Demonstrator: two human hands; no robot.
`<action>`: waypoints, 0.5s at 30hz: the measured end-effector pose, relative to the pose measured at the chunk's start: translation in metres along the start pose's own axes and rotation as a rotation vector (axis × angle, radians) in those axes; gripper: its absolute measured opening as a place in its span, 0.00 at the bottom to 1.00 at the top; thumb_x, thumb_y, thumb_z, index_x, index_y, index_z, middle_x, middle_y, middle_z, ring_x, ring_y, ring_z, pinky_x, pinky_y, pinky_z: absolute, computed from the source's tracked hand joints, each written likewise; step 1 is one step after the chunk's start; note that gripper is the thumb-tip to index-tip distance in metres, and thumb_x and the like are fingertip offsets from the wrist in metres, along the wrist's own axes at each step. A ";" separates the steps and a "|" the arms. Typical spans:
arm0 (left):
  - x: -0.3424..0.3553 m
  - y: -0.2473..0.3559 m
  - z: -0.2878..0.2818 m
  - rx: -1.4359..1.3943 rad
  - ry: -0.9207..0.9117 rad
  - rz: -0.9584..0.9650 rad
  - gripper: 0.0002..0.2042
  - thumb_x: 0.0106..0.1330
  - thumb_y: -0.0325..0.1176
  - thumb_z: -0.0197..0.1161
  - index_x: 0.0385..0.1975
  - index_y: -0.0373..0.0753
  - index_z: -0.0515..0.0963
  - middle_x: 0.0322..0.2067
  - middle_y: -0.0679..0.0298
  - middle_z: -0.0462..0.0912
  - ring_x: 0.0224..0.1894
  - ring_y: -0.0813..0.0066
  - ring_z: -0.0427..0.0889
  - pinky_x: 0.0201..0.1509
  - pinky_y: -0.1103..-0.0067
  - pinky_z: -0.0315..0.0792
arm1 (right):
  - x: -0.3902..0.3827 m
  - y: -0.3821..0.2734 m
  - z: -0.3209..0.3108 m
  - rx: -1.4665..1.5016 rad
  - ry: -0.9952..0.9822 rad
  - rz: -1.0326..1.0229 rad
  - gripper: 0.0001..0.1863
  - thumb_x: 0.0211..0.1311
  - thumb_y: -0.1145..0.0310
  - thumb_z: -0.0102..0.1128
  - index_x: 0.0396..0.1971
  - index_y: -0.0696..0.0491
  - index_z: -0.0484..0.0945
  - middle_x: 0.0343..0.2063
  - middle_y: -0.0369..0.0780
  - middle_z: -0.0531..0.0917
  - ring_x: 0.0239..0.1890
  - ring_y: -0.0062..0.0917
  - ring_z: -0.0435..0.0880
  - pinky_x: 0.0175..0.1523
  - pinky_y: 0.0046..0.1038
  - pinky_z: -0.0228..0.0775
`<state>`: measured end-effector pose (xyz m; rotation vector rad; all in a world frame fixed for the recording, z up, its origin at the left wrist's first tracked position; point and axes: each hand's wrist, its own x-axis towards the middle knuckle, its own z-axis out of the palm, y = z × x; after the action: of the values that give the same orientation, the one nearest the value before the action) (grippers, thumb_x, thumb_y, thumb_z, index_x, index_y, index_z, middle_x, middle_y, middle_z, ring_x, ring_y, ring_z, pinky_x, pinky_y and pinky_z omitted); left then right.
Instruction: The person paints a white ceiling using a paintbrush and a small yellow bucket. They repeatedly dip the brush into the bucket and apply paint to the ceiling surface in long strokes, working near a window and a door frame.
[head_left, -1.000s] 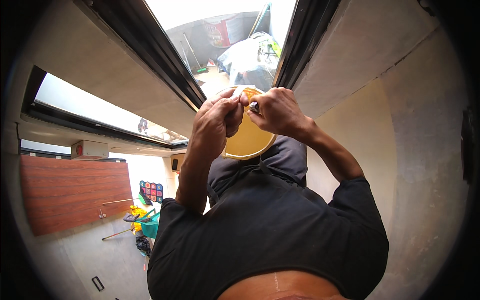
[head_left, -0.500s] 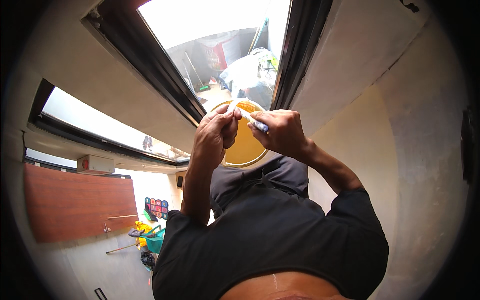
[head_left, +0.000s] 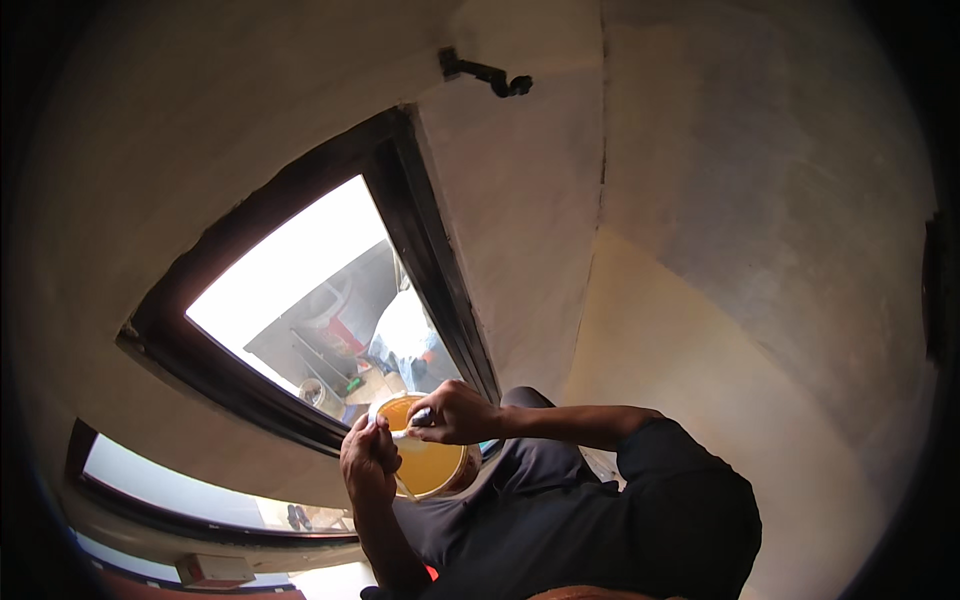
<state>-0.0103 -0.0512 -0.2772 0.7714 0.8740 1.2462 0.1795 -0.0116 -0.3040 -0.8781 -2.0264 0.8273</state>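
Observation:
A pail (head_left: 468,462) stands against my legs, its rim pale and its inside yellow-orange. Over its opening, my right hand (head_left: 457,412) grips a whitish tube-like thing (head_left: 424,415) with a greyish end; its exact kind is unclear. My left hand (head_left: 369,460) is closed beside the pail's left rim, fingers pinched on a thin white strip (head_left: 376,408) that curves up from them. A white piece spans the short gap between both hands. Whether strip and tube are one object I cannot tell.
A dark-framed window (head_left: 440,230) rises just beyond the pail, with a yard and stored things behind the glass. A black bracket (head_left: 490,75) juts from the wall above. To the left are another long window (head_left: 190,485) and a pale box (head_left: 214,571).
My view has swung up and to the right, so hands and pail sit lower and further left. The right wrist has turned, and its forearm lies more level. Both hands keep their hold.

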 end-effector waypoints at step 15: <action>-0.006 -0.001 0.003 0.049 -0.088 0.072 0.06 0.66 0.34 0.50 0.31 0.39 0.70 0.14 0.78 0.61 0.11 0.92 0.54 0.13 0.89 0.50 | -0.021 -0.003 0.009 -0.086 0.181 -0.078 0.13 0.48 0.64 0.68 0.24 0.60 0.82 0.18 0.47 0.81 0.19 0.36 0.82 0.29 0.30 0.74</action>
<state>-0.0079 -0.0569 -0.2765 0.8970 0.8134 1.2483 0.1814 -0.0322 -0.3139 -0.8824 -1.9358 0.5995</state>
